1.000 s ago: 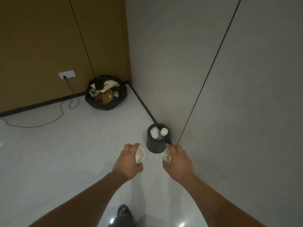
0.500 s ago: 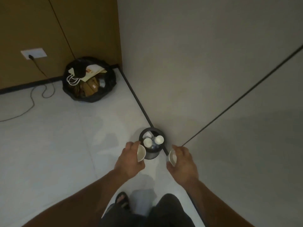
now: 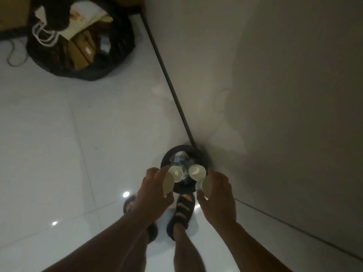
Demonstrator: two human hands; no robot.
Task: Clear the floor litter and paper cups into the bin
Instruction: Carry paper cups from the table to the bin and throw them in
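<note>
A small black round bin (image 3: 172, 154) stands on the white floor against the wall corner, directly below me. Two white paper cups (image 3: 197, 172) and crumpled litter lie inside it. My left hand (image 3: 155, 191) grips a white paper cup (image 3: 168, 183) at the bin's left rim. My right hand (image 3: 218, 195) holds another white paper cup (image 3: 205, 185) at the bin's right rim. Both held cups have their mouths turned towards each other, above the bin's near edge.
A large black rubbish bag (image 3: 82, 42) with cardboard and a paper carrier bag sits at the upper left by the brown wall. A cable (image 3: 11, 54) trails beside it. Grey wall panels (image 3: 275, 75) fill the right. My sandalled feet (image 3: 182, 211) stand just before the bin.
I have stepped up to the bin and now look almost straight down on it. Both hands, each still holding a cup, have come over its near rim.
</note>
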